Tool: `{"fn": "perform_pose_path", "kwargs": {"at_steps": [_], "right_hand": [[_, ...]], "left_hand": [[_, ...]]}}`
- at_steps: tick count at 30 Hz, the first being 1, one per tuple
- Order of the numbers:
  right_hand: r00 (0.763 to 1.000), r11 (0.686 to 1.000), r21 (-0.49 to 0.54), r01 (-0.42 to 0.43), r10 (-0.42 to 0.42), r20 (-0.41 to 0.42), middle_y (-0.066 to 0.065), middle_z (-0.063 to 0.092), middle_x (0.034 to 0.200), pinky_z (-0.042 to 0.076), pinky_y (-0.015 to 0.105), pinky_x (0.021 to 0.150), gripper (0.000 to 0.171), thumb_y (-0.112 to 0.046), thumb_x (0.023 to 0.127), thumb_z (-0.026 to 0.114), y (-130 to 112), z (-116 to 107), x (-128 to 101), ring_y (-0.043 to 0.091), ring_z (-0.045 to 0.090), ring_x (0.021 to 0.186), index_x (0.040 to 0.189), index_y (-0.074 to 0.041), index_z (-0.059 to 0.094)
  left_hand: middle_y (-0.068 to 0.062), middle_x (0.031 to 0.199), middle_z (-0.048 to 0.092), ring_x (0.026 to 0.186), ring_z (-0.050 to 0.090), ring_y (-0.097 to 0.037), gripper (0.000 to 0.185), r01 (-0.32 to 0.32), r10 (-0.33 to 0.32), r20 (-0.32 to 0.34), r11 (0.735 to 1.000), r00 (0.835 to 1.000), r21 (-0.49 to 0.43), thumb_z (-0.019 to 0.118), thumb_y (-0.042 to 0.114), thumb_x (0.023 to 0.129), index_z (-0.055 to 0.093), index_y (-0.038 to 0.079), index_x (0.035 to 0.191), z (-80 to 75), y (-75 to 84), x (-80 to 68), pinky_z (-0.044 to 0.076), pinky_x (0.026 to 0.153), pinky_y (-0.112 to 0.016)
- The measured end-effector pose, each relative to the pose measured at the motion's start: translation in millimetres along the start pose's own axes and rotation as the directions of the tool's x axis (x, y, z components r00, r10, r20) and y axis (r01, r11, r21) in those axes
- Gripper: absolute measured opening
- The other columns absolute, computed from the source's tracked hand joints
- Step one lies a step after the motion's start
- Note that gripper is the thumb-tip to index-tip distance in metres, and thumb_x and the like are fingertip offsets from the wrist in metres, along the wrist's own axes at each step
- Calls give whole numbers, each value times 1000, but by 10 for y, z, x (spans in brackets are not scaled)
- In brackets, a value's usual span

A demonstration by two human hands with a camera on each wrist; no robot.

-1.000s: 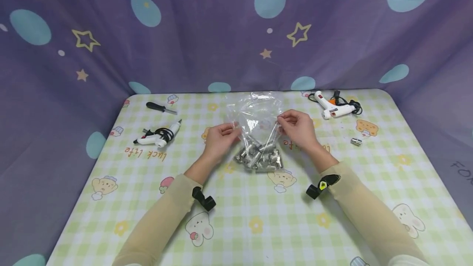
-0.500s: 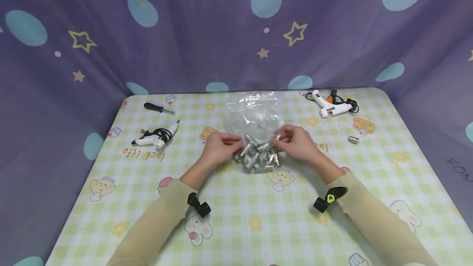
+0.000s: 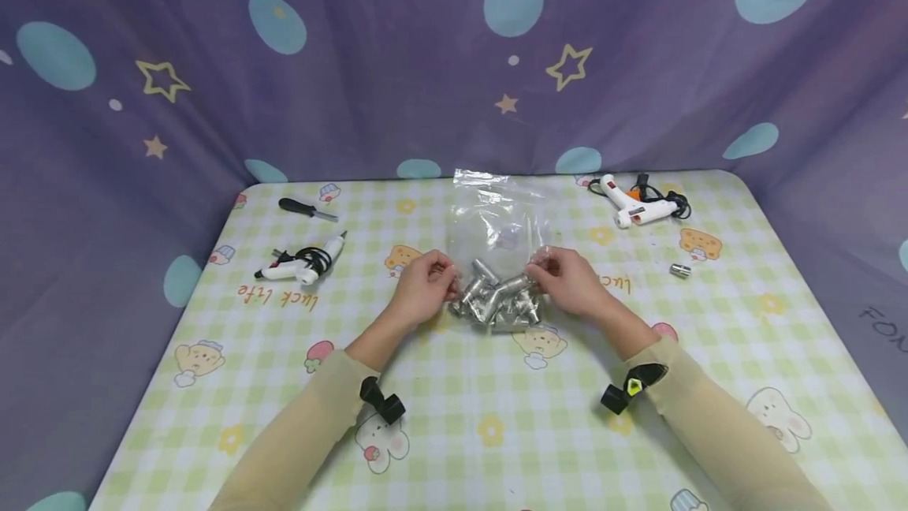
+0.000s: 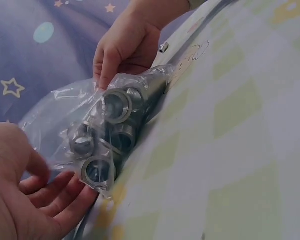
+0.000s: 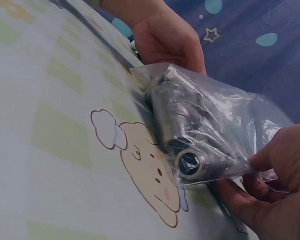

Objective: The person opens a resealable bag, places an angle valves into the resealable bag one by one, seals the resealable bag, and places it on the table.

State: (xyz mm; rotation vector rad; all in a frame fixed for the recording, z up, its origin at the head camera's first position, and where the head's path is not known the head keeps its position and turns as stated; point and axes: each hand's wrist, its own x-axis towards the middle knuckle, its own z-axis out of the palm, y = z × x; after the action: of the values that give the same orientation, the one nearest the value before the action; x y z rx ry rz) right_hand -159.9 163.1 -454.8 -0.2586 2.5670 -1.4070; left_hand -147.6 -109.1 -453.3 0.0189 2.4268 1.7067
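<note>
- At the middle of the tabletop (image 3: 496, 448), we see a clear plastic bag (image 3: 500, 219) of metal fittings (image 3: 496, 302) lying flat.
- Our left hand (image 3: 424, 289) pinches the bag's left edge.
- Our right hand (image 3: 563, 281) pinches its right edge.
- Two glue guns (image 3: 301, 265) (image 3: 634, 207) lie far left and far right.

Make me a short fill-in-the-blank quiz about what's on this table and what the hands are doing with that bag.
1. Both hands, left hand and right hand, hold a clear ____ bag.
2. The bag holds a heap of ____ fittings.
3. One loose fitting lies on the table to the person's ____.
4. A black-handled ____ lies beyond the left glue gun.

Missing words: plastic; metal; right; screwdriver
</note>
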Motion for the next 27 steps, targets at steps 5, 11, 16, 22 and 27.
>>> {"fn": "perform_pose_path", "kwargs": {"at_steps": [5,11,16,22,27], "right_hand": [[1000,998,-58,-4,5,18,13,75,98,63,38,86,18,-18,108,60,-14,-36,0,28,76,98,104,-3,69],[997,987,-162,-15,27,77,5,69,81,55,33,76,22,-24,108,61,-22,-40,-7,19,65,75,95,-8,69],[999,978,-207,39,-42,-7,1,66,74,50,30,70,22,-27,102,72,5,-27,-19,14,62,65,89,-11,65],[994,973,-220,68,-84,-67,5,69,86,53,31,71,40,-36,98,77,-7,-38,-131,14,63,70,118,-4,61],[993,969,-226,97,-111,-49,7,68,96,56,36,77,71,-38,92,84,-40,-37,-231,14,67,77,140,-2,47]], "left_hand": [[-21,106,76,73,71,-15,10,44,-44,-17,999,999,14,51,6,110,58,0,111,-12,17,-62,64,67,-26],[-23,102,74,73,75,-19,12,118,-117,64,993,991,-11,45,4,110,54,-2,115,-14,2,-151,67,67,-32],[-19,93,77,66,75,-16,9,84,-87,70,995,994,52,52,4,107,58,-1,110,-32,-20,-179,64,60,-29],[-13,88,79,63,73,-15,13,2,-10,52,988,999,153,63,10,103,62,2,113,-59,5,-212,61,59,-28],[-13,93,79,70,75,-15,30,-31,18,68,981,998,193,76,10,96,62,2,120,-85,23,-241,62,63,-28]]}}
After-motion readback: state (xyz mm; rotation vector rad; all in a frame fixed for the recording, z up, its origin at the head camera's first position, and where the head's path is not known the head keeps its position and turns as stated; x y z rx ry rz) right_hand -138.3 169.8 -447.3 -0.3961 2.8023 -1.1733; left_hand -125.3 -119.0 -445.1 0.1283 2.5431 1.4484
